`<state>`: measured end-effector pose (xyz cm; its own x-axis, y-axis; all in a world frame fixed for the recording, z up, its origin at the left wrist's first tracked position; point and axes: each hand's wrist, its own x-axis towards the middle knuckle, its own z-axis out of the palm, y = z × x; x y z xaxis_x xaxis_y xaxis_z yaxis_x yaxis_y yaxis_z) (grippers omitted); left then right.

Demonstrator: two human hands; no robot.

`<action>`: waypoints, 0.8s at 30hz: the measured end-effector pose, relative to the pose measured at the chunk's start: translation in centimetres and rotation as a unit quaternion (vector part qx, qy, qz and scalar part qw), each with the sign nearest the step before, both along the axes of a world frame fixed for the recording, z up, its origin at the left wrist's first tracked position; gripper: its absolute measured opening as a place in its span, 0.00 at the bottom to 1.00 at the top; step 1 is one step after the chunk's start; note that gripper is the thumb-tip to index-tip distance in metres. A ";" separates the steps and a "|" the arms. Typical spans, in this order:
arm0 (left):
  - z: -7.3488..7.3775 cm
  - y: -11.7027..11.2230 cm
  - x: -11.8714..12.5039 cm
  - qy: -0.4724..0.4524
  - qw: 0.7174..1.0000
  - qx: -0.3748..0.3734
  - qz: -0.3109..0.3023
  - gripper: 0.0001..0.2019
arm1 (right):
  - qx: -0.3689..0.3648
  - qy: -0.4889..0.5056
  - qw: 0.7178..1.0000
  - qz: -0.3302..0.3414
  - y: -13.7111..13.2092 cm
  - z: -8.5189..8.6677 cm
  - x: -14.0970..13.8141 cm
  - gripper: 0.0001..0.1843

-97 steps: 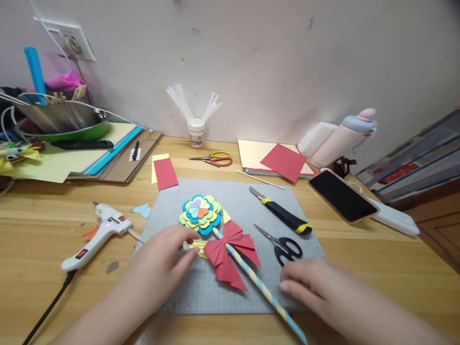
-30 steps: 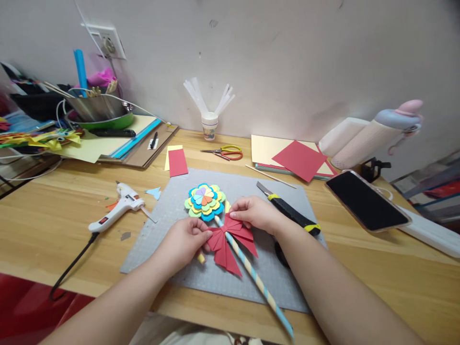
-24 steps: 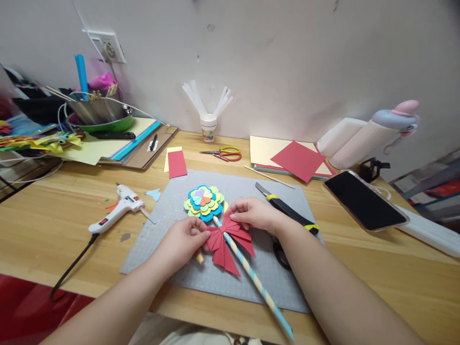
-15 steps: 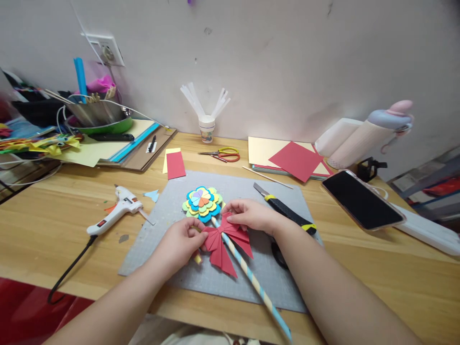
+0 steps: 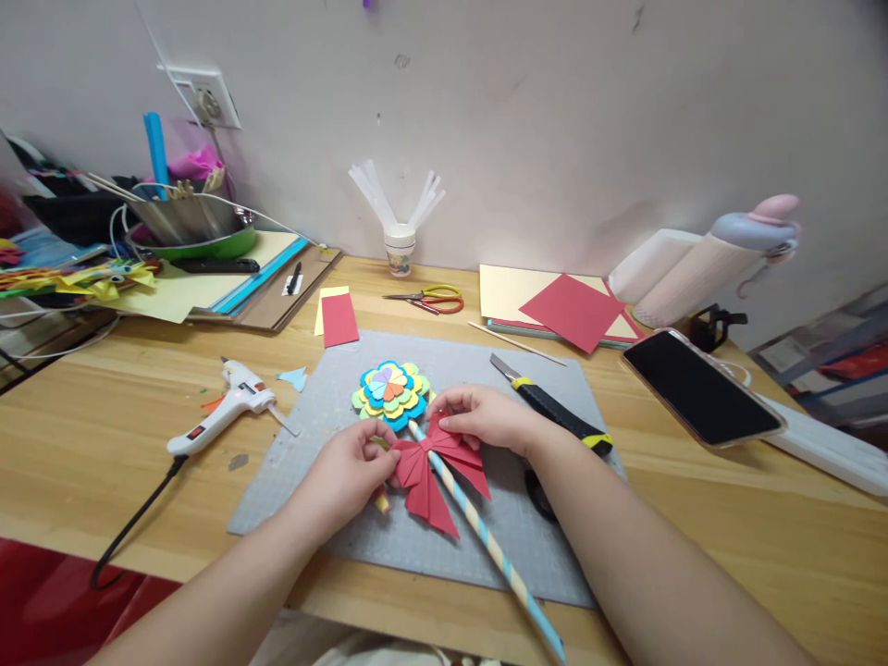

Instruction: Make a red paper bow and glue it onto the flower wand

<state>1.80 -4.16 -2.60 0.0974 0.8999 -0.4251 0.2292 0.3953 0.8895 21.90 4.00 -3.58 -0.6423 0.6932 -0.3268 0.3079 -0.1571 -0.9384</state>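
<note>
Between my hands is a red folded-paper bow (image 5: 428,513), lying across a blue-and-cream striped paper stick (image 5: 489,544). My left hand (image 5: 357,467) pinches the bow's left wing between thumb and fingers. At the upper right wing, my right hand (image 5: 478,418) pinches the paper the same way. A layered paper flower (image 5: 392,392) in blue, yellow and green, with a multicoloured centre, sits at the far end of the stick. Beneath them is a grey cutting mat (image 5: 298,490). A small yellow piece (image 5: 381,502) shows partly below my left hand.
A utility knife (image 5: 555,407) with its blade out lies right of my right hand. On the left rests a white glue gun (image 5: 228,402). Scissors (image 5: 440,298), a cup of glue sticks (image 5: 399,250), red paper (image 5: 573,313) and a phone (image 5: 700,384) stand or lie farther back.
Hardly anything differs. Both hands keep their pinch on the red bow, and the flower and stick stay in place; the whole view has shifted very slightly.
</note>
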 end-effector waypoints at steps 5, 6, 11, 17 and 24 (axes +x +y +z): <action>-0.5 0.0 0.0 -0.017 1.000 0.013 -0.008 0.08 | 0.002 0.005 1.000 0.002 0.0 -0.2 0.1 0.09; -0.6 0.0 0.0 -0.019 1.000 0.015 -0.009 0.08 | 0.001 0.006 1.000 0.001 0.0 -0.2 0.0 0.08; -0.9 0.0 -0.1 -0.022 0.999 0.030 -0.006 0.09 | -0.006 0.005 1.000 -0.009 -0.1 -0.1 -0.2 0.05; -0.7 -0.2 -0.1 -0.016 1.000 0.021 -0.004 0.10 | -0.004 -0.003 1.000 -0.019 -0.2 0.1 -0.3 0.04; -0.4 0.0 -0.2 0.041 0.999 0.015 -0.019 0.10 | 0.029 -0.023 0.999 -0.009 -0.4 0.2 -0.1 0.08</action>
